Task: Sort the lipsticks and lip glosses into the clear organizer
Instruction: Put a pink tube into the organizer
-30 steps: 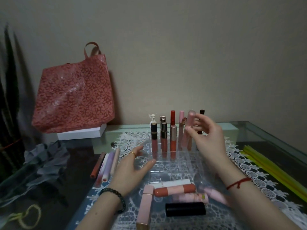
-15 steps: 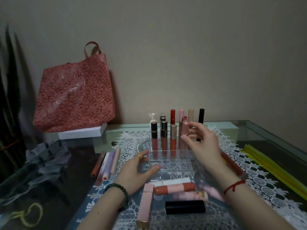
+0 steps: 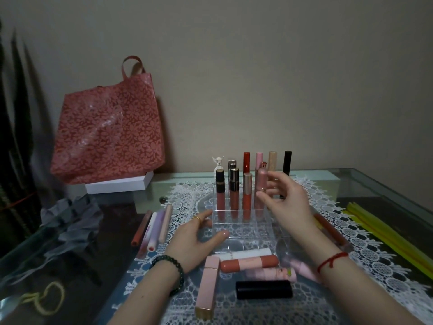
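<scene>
Gloss tube, pink, upright in the clear organizer, right of three others.
My right hand flanks it with thumb and fingers; I cannot tell whether they pinch. My left hand lies spread against the organizer's front-left corner.

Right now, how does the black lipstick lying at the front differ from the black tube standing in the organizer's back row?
The black lipstick lies flat on the lace mat, outside the clear organizer; the black tube stands upright at the right end of its back row. The black lipstick is short and thick; the black tube is slim and tall. Both are plain black.
</scene>
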### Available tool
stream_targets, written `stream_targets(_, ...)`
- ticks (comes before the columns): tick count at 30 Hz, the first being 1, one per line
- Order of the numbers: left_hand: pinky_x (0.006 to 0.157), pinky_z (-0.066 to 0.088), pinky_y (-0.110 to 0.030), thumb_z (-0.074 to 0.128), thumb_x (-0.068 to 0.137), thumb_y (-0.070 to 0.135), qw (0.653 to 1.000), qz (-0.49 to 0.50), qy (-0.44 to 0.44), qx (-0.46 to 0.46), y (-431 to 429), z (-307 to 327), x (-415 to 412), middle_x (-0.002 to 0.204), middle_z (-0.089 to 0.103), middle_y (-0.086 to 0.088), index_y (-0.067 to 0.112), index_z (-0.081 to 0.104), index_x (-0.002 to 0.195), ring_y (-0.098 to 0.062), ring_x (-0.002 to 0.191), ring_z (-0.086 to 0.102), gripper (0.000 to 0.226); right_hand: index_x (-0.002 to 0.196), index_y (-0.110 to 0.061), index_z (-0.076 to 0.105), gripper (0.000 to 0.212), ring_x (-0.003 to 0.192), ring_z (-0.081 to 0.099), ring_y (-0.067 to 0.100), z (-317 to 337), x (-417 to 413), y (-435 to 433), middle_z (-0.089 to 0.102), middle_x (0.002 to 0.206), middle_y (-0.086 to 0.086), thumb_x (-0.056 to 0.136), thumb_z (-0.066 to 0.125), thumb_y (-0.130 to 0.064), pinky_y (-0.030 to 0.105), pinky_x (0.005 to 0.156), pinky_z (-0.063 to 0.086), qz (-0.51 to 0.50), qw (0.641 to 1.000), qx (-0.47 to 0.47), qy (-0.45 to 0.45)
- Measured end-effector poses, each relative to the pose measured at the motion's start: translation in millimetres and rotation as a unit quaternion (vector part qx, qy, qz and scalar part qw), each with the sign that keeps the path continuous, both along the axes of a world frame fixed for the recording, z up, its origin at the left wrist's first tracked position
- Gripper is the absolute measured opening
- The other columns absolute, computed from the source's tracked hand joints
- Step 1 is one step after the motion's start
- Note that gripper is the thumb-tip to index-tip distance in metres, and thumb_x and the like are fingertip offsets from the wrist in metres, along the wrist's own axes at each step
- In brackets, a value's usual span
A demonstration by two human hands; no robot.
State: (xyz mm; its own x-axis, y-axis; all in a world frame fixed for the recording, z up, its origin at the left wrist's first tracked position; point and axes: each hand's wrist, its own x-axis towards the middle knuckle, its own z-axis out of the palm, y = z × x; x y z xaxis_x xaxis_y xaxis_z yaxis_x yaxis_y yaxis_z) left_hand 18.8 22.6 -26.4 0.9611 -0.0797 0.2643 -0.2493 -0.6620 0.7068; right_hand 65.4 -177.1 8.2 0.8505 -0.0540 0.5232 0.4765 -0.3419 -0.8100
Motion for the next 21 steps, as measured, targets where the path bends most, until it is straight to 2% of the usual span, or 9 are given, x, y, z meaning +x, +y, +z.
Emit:
stream_targets(10, 0.088, 0.034, -0.014, 0.048, 0.057, 0.068, 1.0, -0.002, 0.003, -0.009, 0.1, -0.3, 0.8, 0.127, 0.051, 0.009, 0.03, 0.033, 0.134, 0.004, 0.102, 0.041, 0.088, 0.115, -0.023, 0.054, 0.048, 0.082, 0.056, -0.001, -0.5, -0.1, -0.5, 0.059, 0.091, -0.011, 0.074, 0.067, -0.005, 0.002, 0.06, 0.046, -0.01, 1.0, -0.014, 0.005)
stream_targets(16, 0.087, 0.034, -0.013, 0.053, 0.064, 0.064, 1.0, 0.003, 0.002, -0.006, 1.1, -1.5, 1.3, 0.125, 0.051, 0.01, 0.03, 0.033, 0.134, 0.005, 0.103, 0.041, 0.081, 0.115, -0.026, 0.052, 0.05, 0.077, 0.058, 0.001, -1.8, -2.4, 1.8, 0.058, 0.086, -0.01, 0.074, 0.067, -0.002, 0.003, 0.06, 0.047, -0.001, 1.0, -0.013, 0.009)
stream_targets(21, 0.087, 0.034, -0.013, 0.05, 0.059, 0.067, 1.0, -0.001, 0.007, -0.008, -0.3, 0.7, 0.3, 0.127, 0.051, 0.008, 0.028, 0.033, 0.134, 0.004, 0.103, 0.042, 0.086, 0.116, -0.028, 0.05, 0.052, 0.079, 0.058, 0.003, -2.5, -2.8, 2.3, 0.058, 0.088, -0.009, 0.074, 0.067, -0.002, 0.005, 0.06, 0.048, -0.001, 1.0, -0.02, 0.015)
